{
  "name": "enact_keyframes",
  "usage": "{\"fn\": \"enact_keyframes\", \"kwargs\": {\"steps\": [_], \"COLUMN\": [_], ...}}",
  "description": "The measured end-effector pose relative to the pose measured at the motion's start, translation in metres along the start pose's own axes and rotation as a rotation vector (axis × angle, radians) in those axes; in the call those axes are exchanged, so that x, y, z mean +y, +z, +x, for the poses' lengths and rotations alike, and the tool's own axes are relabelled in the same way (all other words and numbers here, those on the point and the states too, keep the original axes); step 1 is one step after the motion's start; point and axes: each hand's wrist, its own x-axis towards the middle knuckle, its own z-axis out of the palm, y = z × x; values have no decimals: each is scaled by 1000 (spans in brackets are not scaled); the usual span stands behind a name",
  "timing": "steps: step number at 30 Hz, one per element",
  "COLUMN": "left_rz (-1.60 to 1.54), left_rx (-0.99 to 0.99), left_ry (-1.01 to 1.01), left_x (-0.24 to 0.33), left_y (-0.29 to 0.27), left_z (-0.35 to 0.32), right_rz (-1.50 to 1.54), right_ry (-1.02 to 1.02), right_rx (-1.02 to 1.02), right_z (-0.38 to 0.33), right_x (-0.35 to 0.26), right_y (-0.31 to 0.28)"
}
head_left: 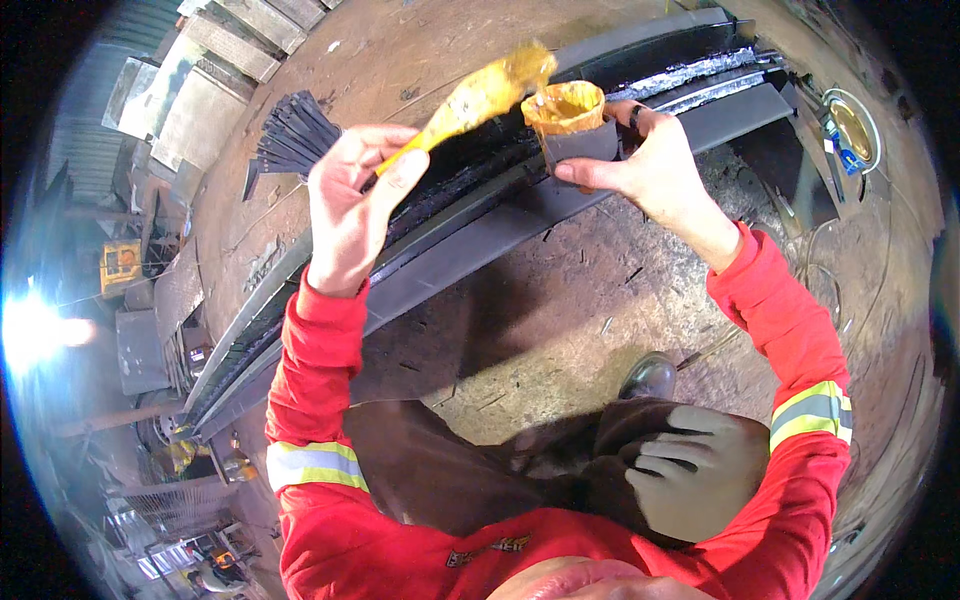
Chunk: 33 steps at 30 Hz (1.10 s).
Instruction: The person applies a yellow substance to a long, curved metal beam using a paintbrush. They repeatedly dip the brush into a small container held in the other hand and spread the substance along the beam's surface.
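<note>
My left hand (357, 200) is closed round the yellow handle of a paintbrush (478, 102). The brush slants up to the right, its bristles coated in yellow paint and close to the rim of a small paint cup. My right hand (660, 165) grips this grey cup (578, 142) from its right side, thumb in front, other fingers partly hidden behind it. Yellow paint covers the cup's rim and inside. Both hands are above long dark steel beams (480, 245), which run from lower left to upper right.
A bundle of dark flat strips (297, 135) lies beyond my left hand. At the far right sits a round yellowish container (850, 130) with a blue item beside it. Metal plates (205, 85) are at the upper left. My boot (648, 377) rests on the stained floor.
</note>
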Motion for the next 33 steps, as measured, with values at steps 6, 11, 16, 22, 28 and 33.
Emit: {"fn": "enact_keyframes", "kwargs": {"steps": [6,11,16,22,28,33], "left_rz": [-286,-397,189,967,1418,1394], "left_rx": [-69,5,-32,-202,-391,-472], "left_ry": [-162,-34,118,604,589,546], "left_x": [-21,1,14,-15,-29,6], "left_y": [-35,-44,-37,12,20,38], "left_z": [-5,-2,-4,29,34,20], "right_rz": [-5,-117,-236,-438,-146,-107], "right_ry": [-11,24,-17,-154,-14,-76], "right_rx": [125,194,246,307,332,346], "right_z": [14,26,26,22,12,7], "right_x": [-1,31,42,46,-8,-16], "right_y": [-14,-43,-62,-89,-79,-89]}}
